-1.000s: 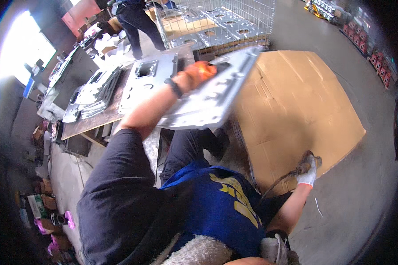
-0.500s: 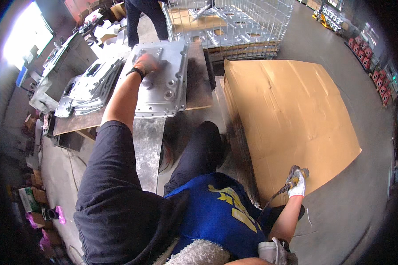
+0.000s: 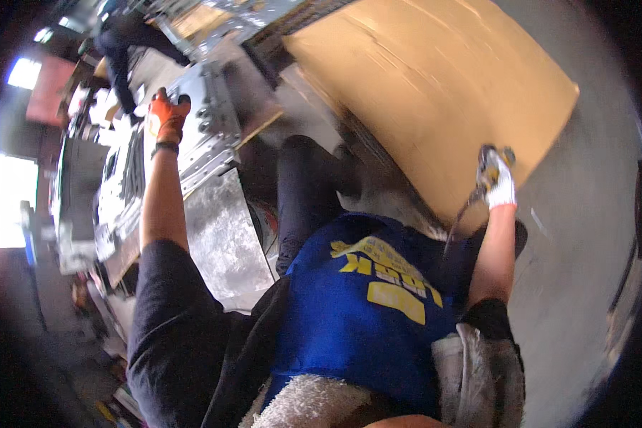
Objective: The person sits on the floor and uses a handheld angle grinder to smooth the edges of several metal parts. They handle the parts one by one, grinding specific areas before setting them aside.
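A worker at a cluttered metal workbench (image 3: pixel 225 242) reaches out with the left hand (image 3: pixel 167 114), in an orange glove, fingers spread flat and pressing on the far left edge of a grey stamped metal panel (image 3: pixel 210 132) that lies on the bench top, apparently to steady it there. Left of the panel, more pressed sheet-metal parts (image 3: pixel 118 192) are stacked along the bench. Right of the panel, beyond the worker's dark trouser leg, a large brown cardboard sheet (image 3: pixel 435 93) covers a low stack on the concrete floor (image 3: pixel 585 235). Far right of the panel, at the cardboard's near edge, the right hand (image 3: pixel 499 185), in a white glove, is closed round a small corded power tool (image 3: pixel 488 160), held low and clear of the bench; its cable trails back toward the body
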Demonstrator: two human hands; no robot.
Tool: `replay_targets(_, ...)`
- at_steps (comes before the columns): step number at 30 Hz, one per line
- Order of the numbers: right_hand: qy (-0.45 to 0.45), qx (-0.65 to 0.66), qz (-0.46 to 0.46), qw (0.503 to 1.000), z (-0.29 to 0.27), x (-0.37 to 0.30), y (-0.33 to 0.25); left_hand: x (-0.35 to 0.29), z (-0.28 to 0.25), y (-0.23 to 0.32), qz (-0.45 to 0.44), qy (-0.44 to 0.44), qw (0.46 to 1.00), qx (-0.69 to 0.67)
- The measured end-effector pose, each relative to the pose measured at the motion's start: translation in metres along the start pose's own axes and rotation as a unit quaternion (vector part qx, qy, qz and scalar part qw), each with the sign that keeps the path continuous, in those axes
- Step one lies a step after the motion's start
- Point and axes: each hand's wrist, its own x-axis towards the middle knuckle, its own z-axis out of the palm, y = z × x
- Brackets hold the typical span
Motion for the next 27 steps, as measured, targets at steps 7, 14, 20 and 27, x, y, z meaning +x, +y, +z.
replay_targets(7,0.091,0.135,-0.056,0.985,-0.032,-0.039,-0.033,-0.156,0.085,0.244,-0.006,-0.408,0.777,-0.479)
replay_targets(14,0.121,0.139,-0.107,0.977,-0.089,-0.074,-0.050,-0.351,0.138,0.371,-0.342,-0.691,0.272,-0.576)
replay_targets(20,0.181,0.139,-0.118,0.967,-0.135,-0.087,-0.071,-0.356,0.135,0.414,-0.304,-0.687,0.459,-0.473)
replay_targets(27,0.166,0.196,-0.144,0.956,-0.131,-0.098,-0.074,-0.233,0.030,0.425,0.362,-0.268,0.837,-0.311)
